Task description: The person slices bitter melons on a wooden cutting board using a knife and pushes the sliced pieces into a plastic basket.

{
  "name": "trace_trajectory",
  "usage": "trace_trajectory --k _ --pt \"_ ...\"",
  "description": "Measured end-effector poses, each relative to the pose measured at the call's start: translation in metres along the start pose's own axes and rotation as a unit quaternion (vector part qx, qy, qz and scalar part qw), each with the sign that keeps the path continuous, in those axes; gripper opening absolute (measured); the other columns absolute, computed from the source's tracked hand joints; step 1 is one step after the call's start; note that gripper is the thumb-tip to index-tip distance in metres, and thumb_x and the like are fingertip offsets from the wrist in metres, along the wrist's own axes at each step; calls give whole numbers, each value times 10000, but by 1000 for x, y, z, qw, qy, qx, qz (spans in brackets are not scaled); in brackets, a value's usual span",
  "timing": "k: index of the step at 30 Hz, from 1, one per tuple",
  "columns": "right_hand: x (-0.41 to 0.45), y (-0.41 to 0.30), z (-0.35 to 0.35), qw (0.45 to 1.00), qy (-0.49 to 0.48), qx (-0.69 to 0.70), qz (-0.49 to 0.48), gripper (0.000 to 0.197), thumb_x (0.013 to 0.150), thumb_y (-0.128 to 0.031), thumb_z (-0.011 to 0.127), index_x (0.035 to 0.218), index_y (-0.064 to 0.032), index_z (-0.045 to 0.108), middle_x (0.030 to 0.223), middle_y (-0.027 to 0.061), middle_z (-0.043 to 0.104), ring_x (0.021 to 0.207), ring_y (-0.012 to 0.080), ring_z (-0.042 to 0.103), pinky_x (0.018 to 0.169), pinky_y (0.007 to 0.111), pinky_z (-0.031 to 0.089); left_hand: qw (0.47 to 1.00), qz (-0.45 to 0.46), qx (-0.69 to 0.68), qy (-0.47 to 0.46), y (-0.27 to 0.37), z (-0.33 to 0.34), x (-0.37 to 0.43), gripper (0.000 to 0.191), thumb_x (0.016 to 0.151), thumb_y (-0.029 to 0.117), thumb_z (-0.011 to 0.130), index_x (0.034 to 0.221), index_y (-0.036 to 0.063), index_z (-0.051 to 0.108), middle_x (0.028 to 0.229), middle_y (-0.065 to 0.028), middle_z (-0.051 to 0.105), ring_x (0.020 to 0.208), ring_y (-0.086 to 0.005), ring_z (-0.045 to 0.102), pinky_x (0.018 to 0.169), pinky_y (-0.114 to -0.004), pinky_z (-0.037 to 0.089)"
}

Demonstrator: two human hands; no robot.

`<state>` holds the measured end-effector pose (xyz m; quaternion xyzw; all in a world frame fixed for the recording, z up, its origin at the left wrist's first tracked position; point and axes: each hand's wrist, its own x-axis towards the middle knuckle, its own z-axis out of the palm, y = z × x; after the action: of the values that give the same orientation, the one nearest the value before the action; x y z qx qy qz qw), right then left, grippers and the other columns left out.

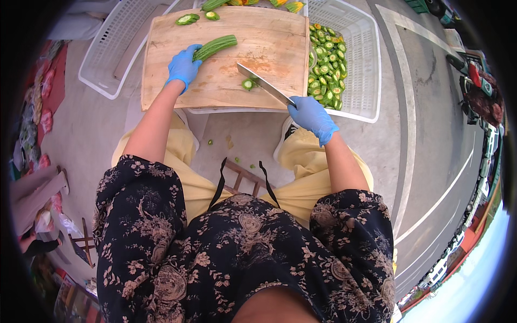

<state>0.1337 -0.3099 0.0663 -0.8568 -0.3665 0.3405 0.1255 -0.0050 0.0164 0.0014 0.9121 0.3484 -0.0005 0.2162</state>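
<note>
My left hand, in a blue glove, grips the near end of a ridged green zucchini over a wooden cutting board. In my right hand, also gloved in blue, is the handle of a cleaver. Its blade slants across the board, pointing up and left. A cut zucchini end lies against the blade's left side. Two cut pieces, one an oblong piece and one a shorter piece, rest at the board's far left.
Right of the board, a white plastic crate holds many zucchini slices. Another white crate stands at left. Beyond the board lie zucchini with orange blossoms. Scraps and a wooden stool frame are below; people stand at left.
</note>
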Motion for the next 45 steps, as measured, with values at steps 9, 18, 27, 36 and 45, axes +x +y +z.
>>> trace_trajectory --k 9,18,27,36,45 --pt "-7 -24 -48 981 -22 187 53 271 843 -233 517 903 10 621 663 170 583 569 220 566 583 361 480 994 109 -15 -12 15 3 -9 411 783 171 642 1173 220 520 1077 -113 595 999 -322 556 858 -429 436" --pt "24 -46 -54 973 31 211 87 309 845 -232 486 899 46 607 603 114 544 481 214 559 420 336 492 981 192 -24 -19 55 25 -33 405 689 88 700 1055 169 546 1031 -71 594 981 -306 531 833 -417 430" --pt "26 -45 -47 982 -3 161 103 332 832 -236 496 850 80 595 639 185 590 493 273 599 437 369 499 982 185 -21 -10 59 24 -35 406 697 88 690 1063 177 540 1047 -65 595 980 -309 532 825 -422 430" --pt "53 -49 -22 992 -17 92 89 299 829 -167 462 831 99 601 712 247 615 547 347 616 453 392 503 985 173 -2 -4 60 25 -39 421 681 89 700 1059 183 541 1042 -52 591 990 -305 527 827 -421 419" --pt "60 -44 -18 981 57 179 58 296 848 -200 466 900 49 617 654 190 610 487 281 605 429 354 506 977 202 -29 53 58 33 -33 421 671 104 706 1046 200 541 989 -56 597 966 -294 530 795 -423 414"
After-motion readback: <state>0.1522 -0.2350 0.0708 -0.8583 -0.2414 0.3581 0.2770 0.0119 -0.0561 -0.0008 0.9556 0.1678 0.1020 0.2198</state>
